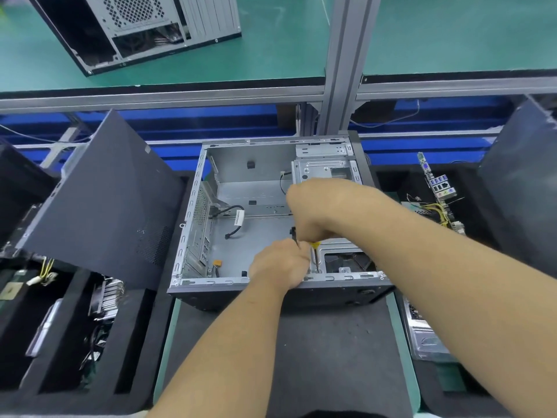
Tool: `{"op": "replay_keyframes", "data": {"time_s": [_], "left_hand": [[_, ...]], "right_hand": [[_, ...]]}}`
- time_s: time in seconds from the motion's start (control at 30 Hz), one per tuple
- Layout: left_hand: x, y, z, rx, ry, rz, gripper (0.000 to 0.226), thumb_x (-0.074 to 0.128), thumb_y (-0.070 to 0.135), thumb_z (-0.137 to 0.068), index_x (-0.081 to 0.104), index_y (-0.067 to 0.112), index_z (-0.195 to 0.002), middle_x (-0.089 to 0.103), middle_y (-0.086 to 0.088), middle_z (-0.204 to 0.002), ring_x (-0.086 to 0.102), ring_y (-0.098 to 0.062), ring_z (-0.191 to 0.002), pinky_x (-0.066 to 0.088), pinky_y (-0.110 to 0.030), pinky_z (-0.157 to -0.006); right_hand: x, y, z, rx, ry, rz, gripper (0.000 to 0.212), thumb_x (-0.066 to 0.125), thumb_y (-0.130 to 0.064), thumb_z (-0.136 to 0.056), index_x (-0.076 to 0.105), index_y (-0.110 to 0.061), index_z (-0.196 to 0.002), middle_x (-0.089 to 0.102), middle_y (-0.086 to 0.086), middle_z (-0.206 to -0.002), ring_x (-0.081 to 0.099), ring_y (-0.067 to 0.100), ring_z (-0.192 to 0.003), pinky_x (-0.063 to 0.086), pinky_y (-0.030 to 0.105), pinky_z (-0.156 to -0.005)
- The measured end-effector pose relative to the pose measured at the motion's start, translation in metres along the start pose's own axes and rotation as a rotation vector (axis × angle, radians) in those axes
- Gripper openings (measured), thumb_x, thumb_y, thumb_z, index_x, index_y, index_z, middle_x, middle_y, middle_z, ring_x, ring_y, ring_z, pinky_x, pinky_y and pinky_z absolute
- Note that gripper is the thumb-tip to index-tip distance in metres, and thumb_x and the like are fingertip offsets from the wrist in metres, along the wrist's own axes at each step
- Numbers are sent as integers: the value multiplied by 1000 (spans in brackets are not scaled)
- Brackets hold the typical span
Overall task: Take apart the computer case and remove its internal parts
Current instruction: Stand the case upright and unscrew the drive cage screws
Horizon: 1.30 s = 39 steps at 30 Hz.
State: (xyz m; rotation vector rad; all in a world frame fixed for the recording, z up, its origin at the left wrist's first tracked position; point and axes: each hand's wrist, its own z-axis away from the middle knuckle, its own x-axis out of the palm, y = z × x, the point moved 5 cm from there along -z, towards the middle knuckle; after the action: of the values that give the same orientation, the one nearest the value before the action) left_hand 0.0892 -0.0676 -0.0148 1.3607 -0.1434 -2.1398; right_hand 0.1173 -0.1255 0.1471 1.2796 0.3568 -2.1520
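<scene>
Green bench [452, 31]; blue rail [211, 122]

A dark mat [331, 351] (foam, perhaps) on the green bench [164, 357] carries the open computer case [241, 224].

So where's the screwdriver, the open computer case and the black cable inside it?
screwdriver [315, 255]: head view, its metal shaft.
computer case [265, 233]: head view, bare floor panel.
black cable [230, 210]: head view, its curved middle.

Bright, even overhead light fills the scene, with only soft, short shadows inside the open computer case [247, 206]. Its bare metal floor shines pale without hard glare. The wide-angle lens bows straight lines outward toward the edges. The centre is fairly sharp; the corners and the near forearms look soft and slightly smeared.
</scene>
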Motion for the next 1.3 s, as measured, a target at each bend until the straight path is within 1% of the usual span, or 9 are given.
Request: {"op": "replay_keyframes", "data": {"time_s": [0.27, 0.43, 0.57, 0.8, 0.9, 1.0, 1.13, 1.23, 1.3], "left_hand": [[4, -9, 1, -36, 2, -17, 18, 40, 27, -86, 57, 24, -92, 60, 6, -85, 50, -18, -69, 28, -26, -52], [-4, 1, 7, 10, 158, 40, 34, 32, 46, -100, 51, 21, -86, 58, -1, -90, 54, -30, -85, 42, -34, -70], [-1, -5, 10, -29, 90, 52, 15, 46, 36, -93, 54, 26, -86, 61, 1, -86, 58, -30, -87, 45, -34, -71], [-1, -2, 8, 4, 69, 24, 18, 42, 37, -99, 55, 25, -99, 65, 1, -109, 59, -31, -100, 42, -34, -78], [-1, -2, 9, 21, 78, 29, 27, 34, 40, -102, 51, 23, -90, 61, -1, -101, 55, -30, -92, 42, -35, -77], [-1, -2, 11, -6, 73, 65, 21, 44, 34, -97, 47, 24, -79, 54, 2, -81, 57, -32, -86, 40, -32, -69], [-2, -1, 12, 16, 104, 47, 32, 33, 38, -101, 54, 20, -84, 60, -2, -89, 55, -27, -82, 42, -34, -71], [-4, 1, 8, 17, 80, 26, 23, 43, 27, -94, 49, 20, -72, 61, -1, -82, 52, -24, -72, 38, -30, -61], [-3, 0, 8, 28, 93, 14, 28, 37, 35, -100, 50, 19, -81, 60, -2, -90, 53, -27, -81, 40, -33, -70]], "right_hand": [[3, -32, -7, -125, -54, 54, 16, 50, -7, -82, 47, -14, -68, 50, -1, -66, 48, 19, -57, 44, 30, -58], [-8, 10, -17, 74, 9, -117, 14, 51, -8, -84, 53, -13, -71, 57, 1, -69, 53, 19, -61, 48, 31, -64], [7, -19, -1, -75, 6, -38, 18, 55, -5, -80, 45, -13, -66, 51, 0, -64, 48, 17, -55, 39, 28, -49], [2, -7, -7, -33, 83, -133, 21, 57, -4, -81, 45, -12, -66, 53, 2, -66, 49, 17, -56, 40, 28, -49], [3, -3, -5, 10, 85, -142, 21, 60, -6, -83, 47, -12, -66, 56, 5, -72, 53, 22, -61, 46, 31, -55], [3, -5, -7, -14, 92, -142, 21, 58, -3, -81, 44, -13, -68, 52, 3, -68, 52, 23, -61, 37, 29, -49], [3, 5, -6, 43, 74, -169, 24, 61, -11, -87, 48, -12, -67, 54, 3, -68, 50, 21, -59, 39, 29, -53], [2, 4, -9, 11, 118, -164, 23, 57, -6, -84, 42, -13, -68, 50, 4, -69, 45, 18, -56, 33, 28, -48], [3, 8, -6, 39, 98, -162, 26, 61, -11, -87, 44, -12, -66, 51, 4, -70, 48, 20, -58, 37, 29, -51]]}}
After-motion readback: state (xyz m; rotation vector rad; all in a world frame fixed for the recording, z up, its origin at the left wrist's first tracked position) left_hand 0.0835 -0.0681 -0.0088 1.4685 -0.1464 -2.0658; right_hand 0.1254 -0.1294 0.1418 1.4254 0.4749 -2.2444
